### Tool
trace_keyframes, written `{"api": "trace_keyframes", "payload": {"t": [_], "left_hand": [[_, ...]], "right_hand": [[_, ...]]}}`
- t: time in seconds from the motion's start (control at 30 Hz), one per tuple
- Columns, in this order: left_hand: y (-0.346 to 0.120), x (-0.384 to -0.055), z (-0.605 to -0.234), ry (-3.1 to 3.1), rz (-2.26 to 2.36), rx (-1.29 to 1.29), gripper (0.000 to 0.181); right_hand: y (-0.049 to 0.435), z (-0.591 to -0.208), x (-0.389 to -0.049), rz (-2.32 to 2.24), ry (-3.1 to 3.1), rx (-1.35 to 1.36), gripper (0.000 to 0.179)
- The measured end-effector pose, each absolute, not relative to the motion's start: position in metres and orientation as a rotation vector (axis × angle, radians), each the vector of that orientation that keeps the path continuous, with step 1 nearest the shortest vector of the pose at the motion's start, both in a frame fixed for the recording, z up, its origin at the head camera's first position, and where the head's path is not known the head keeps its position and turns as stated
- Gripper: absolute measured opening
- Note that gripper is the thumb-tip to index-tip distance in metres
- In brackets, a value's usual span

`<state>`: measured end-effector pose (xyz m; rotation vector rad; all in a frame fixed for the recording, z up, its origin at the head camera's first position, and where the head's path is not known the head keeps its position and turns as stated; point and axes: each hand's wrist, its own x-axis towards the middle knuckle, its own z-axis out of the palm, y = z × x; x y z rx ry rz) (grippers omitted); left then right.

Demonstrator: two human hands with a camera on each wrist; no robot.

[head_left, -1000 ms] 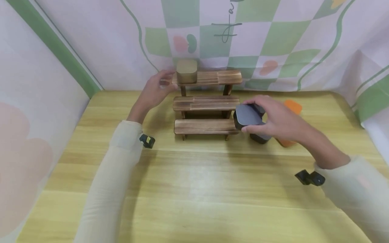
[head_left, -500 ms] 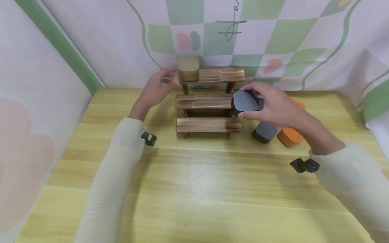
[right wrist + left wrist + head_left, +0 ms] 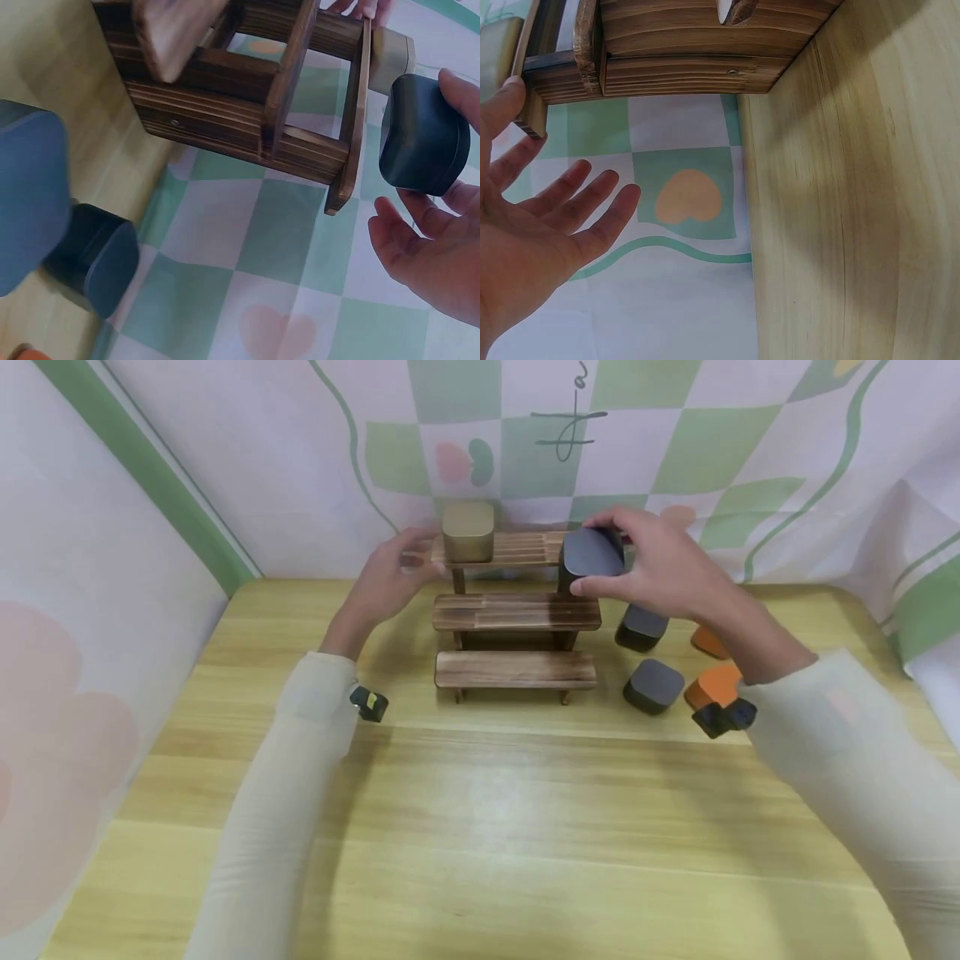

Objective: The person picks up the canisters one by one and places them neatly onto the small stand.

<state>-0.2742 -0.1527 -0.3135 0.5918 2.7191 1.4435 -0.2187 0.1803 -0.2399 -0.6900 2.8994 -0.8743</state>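
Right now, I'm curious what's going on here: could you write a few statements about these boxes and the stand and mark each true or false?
1. The right-hand grip holds a dark box. True.
2. The wooden stand has two tiers. False: it has three.
3. The gold box stands on the bottom tier. False: it stands on the top tier.
4. Two other dark boxes stand on the table. True.
5. The left-hand grip is well away from the stand. False: it touches one end of the top tier.
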Motion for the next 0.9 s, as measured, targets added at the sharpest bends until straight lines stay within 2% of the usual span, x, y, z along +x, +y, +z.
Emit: {"api": "trace_keyframes", "payload": {"t": [0.4, 0.9], "left_hand": [[-0.152, -0.27, -0.313, 2.717, 1.451, 0.581, 0.057], [-0.148, -0.263, -0.31, 2.724, 1.441, 0.588, 0.056]], "right_hand": [[0.168, -0.227, -0.244, -0.861, 2.901, -0.679, 0.077], [0.174, -0.233, -0.26, -0.951, 2.853, -0.632, 0.074]]}}
